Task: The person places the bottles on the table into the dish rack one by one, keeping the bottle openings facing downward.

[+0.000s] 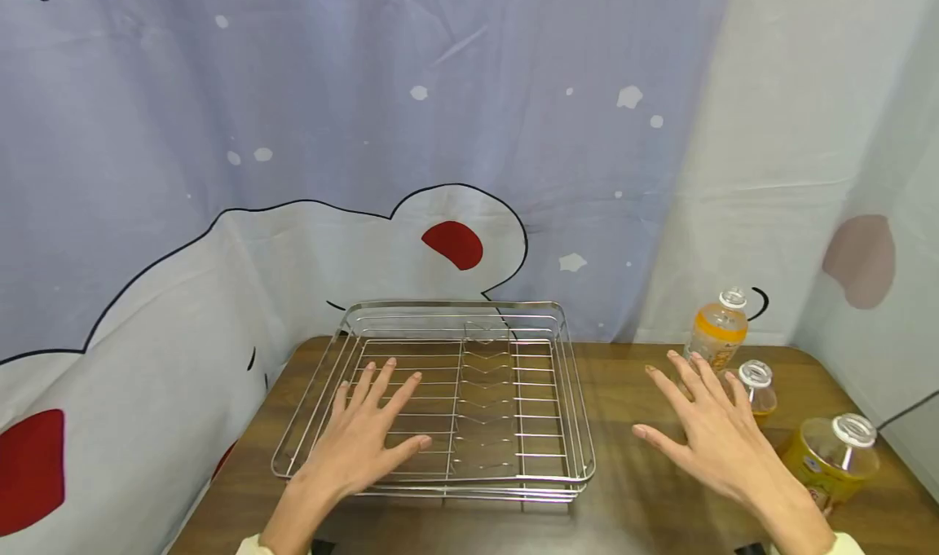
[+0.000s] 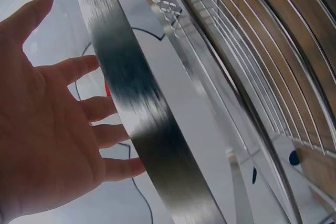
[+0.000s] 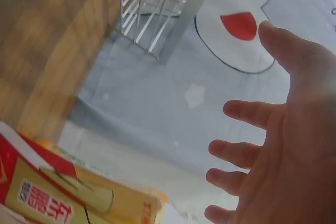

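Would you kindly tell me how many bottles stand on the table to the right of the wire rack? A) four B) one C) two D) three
D: beside the right hand stand three bottles, right of the wire rack.

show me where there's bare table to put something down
Bare wood lies between the wire rack and the right hand, and along the near edge of the table. The right side is crowded with three bottles. The left hand hovers over the rack.
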The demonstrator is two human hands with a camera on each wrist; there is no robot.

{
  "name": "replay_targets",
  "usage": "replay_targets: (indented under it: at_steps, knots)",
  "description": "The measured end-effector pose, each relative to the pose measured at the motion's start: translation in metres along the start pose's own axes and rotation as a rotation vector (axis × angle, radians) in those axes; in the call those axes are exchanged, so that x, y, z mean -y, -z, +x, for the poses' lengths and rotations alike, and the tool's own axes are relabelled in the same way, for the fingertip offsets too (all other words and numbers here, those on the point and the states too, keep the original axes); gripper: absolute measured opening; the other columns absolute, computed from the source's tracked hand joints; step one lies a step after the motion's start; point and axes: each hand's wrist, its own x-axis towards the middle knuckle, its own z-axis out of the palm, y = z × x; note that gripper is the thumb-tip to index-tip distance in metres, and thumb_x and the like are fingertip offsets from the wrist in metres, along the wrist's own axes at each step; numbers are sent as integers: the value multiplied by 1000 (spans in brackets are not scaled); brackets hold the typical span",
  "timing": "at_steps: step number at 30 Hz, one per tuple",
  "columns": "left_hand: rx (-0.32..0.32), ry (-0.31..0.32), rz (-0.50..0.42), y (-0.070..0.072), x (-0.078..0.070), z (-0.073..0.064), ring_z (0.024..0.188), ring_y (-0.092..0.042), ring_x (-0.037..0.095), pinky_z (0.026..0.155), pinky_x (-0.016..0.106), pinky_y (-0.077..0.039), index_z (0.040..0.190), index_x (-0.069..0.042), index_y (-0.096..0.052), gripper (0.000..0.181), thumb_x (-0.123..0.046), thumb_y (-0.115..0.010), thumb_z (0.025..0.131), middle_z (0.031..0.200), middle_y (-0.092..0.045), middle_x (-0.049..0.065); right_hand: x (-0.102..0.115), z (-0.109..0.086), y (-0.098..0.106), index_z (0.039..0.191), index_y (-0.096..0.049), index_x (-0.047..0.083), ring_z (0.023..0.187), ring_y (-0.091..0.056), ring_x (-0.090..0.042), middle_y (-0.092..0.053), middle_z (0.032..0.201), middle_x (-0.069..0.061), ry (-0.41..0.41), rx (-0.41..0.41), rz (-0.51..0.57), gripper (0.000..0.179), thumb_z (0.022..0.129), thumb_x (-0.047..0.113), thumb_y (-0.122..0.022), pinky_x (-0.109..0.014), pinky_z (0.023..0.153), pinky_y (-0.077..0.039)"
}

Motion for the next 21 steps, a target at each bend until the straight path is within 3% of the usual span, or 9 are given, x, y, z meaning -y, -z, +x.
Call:
replay_targets:
  at_steps: [14, 21]
  knots:
    - [-9, 76, -50, 15, 28, -13, 145, -13, 49, 106, 76, -12, 157, -22, -29, 81, -61, -57, 92, 160, -19, 23, -31, -15, 46, 145, -44, 7, 142, -18, -49, -34, 149, -28, -95, -53, -69, 79, 87, 54, -68, -77, 103, -10]
    - [-1, 115, -62, 18, 45, -22, 143, -13, 53, 102, 79, -13, 157, -17, -29, 81, -58, -58, 93, 159, -19, 26, -49, -35, 70, 146, -40, 5, 145, -12, -47, -29, 152, -29, -205, -101, -107, 80, 88, 53, -68, -75, 107, 1]
